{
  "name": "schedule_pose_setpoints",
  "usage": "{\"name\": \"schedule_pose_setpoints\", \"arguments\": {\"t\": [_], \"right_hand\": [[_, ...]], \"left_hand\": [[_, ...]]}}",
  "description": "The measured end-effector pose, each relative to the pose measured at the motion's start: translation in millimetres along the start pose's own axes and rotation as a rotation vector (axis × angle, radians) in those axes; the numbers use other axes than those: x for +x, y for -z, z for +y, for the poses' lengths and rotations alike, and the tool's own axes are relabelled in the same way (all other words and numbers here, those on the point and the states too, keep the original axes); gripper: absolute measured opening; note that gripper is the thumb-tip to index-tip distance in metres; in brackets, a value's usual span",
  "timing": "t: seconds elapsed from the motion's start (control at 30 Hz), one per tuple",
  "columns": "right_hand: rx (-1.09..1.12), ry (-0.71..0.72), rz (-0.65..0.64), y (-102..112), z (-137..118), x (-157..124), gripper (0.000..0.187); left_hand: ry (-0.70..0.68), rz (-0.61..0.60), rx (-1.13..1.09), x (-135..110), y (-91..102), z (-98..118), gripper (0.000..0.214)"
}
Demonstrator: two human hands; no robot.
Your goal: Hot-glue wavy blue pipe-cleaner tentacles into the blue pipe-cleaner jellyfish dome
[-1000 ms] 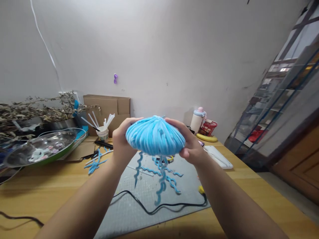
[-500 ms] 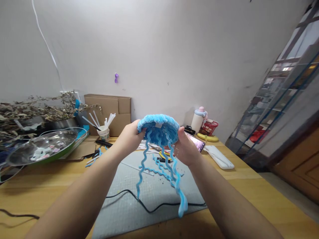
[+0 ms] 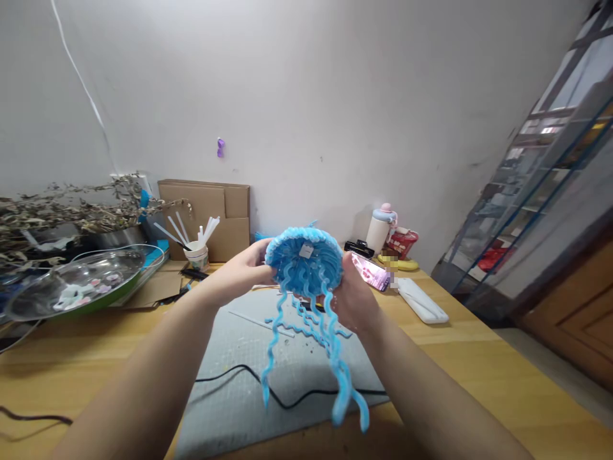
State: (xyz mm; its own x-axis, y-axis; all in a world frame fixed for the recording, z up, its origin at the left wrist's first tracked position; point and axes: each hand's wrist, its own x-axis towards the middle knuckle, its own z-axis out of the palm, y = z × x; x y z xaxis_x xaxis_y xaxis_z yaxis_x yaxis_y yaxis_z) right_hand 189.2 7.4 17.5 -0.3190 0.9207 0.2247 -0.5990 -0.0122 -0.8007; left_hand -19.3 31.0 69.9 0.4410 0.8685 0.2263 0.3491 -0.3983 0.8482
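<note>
I hold a blue fuzzy jellyfish (image 3: 303,259) made of pipe cleaners up over the grey cutting mat (image 3: 239,396). Its dome is tipped away so the underside faces me, with a small white tag in the middle. Wavy blue tentacles (image 3: 330,358) hang down toward me. My left hand (image 3: 249,265) grips the dome's left rim and my right hand (image 3: 352,294) grips its right rim, fingers closed on it.
A black cable (image 3: 230,374) crosses the mat on the wooden table (image 3: 479,377). At left stand a metal tray (image 3: 71,284), dried branches (image 3: 62,211) and a cup of white sticks (image 3: 197,252). Cardboard (image 3: 211,211) leans on the wall. A lit phone (image 3: 368,269), a bottle (image 3: 380,229) and a white case (image 3: 421,300) lie right.
I have tipped the jellyfish from dome-up until its underside faces me. The tentacles swung forward and now hang lower toward the camera.
</note>
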Motion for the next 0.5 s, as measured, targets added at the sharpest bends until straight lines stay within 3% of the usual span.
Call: {"name": "schedule_pose_setpoints", "arguments": {"t": [0.1,0.3,0.5], "right_hand": [[0.024,-0.037,0.017,2,1,-6,0.062],[0.087,-0.047,0.047,7,4,-15,0.061],[0.134,-0.057,0.100,7,3,-23,0.058]], "left_hand": [[-0.035,-0.043,-0.125,-11,8.2,-9,0.063],[-0.083,0.147,-0.111,-35,10.3,-20,0.026],[-0.118,0.184,-0.054,-52,2.9,-17,0.026]]}}
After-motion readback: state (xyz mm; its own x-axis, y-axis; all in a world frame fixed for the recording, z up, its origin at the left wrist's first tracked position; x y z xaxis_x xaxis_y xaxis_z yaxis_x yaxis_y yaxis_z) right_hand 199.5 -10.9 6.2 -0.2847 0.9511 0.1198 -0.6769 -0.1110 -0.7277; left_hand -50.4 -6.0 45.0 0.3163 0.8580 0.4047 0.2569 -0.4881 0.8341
